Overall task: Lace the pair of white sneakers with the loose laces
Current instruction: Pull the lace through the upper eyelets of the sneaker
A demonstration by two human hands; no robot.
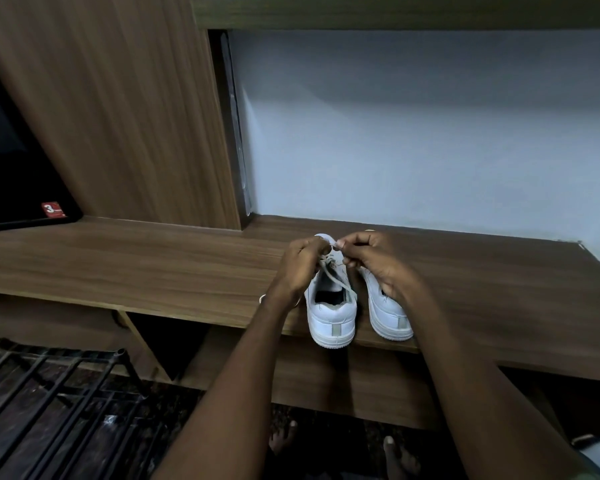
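Left hand (pixel 300 265) and right hand (pixel 378 263) meet, fingers curled, pinching.

Wood-grain bench (pixel 153 261) running the width of the view beneath a pale wall. Two white sneakers stand side by side near its front edge, heels toward the viewer: left sneaker (pixel 331 317) and right sneaker (pixel 388 317). A loose lace end (pixel 262 298) lies just left of them.
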